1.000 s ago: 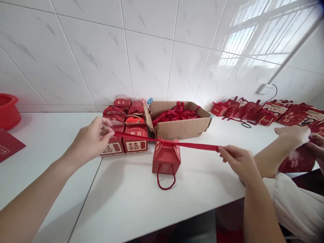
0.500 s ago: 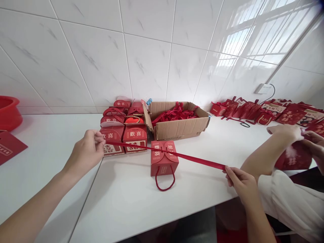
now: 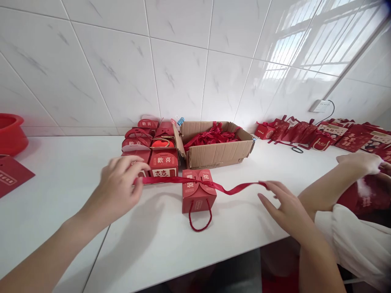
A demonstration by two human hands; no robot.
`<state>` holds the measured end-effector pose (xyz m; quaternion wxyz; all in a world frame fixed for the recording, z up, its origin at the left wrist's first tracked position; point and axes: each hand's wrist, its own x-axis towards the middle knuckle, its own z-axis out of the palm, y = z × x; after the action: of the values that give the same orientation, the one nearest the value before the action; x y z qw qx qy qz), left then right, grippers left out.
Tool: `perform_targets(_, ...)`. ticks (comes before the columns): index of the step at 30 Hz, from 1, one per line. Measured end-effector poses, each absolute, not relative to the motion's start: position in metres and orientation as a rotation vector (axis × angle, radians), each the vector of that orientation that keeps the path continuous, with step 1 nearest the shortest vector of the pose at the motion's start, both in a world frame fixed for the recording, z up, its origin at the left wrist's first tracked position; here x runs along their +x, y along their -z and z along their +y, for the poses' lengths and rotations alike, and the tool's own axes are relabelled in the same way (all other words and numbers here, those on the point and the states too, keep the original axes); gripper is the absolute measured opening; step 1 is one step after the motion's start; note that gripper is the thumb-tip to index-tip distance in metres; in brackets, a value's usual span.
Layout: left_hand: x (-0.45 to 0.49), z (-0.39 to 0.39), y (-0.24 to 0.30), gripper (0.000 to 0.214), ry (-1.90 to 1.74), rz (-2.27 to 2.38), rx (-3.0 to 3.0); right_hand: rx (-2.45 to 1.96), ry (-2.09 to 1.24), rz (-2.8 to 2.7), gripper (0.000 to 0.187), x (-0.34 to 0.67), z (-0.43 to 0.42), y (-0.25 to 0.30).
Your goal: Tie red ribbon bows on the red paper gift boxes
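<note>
A small red gift box (image 3: 199,192) with white lettering stands in front of me, its twisted cord handle hanging toward me. A red ribbon (image 3: 240,190) lies across its top, crossed at the middle, with slack waves on the right side. My left hand (image 3: 122,187) is at the ribbon's left end, fingers bent and thumb apart, with the end beside the thumb. On the right, the other end touches or lies just at the fingertips of my right hand (image 3: 284,207), whose thumb and fingers are spread.
Several red boxes (image 3: 164,160) stand behind, at left. Beside them is a cardboard box (image 3: 218,156) full of red ribbons. Red bags (image 3: 354,136) and scissors (image 3: 297,149) lie at the right, near a co-worker's arm (image 3: 326,183). A red basin (image 3: 12,134) stands far left.
The ribbon was stretched taut between my pinching hands; now it is slack. Both hands have loosened their fingers, the left moving right toward the box and the right slightly up and inward.
</note>
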<state>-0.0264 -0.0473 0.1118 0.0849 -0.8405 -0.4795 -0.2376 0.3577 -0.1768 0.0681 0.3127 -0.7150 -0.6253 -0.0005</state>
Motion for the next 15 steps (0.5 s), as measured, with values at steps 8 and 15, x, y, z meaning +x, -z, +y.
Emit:
perform_targets(8, 0.05, -0.047, -0.133, 0.024, 0.626, -1.522, -3.198, -1.256, -0.511, -2.197, 0.067, 0.29, -0.091, -0.12)
perform_targets(15, 0.057, -0.039, -0.121, 0.026, 0.573, -1.497, -3.327, -1.136, -0.684, -2.221, 0.063, 0.28, -0.068, -0.096)
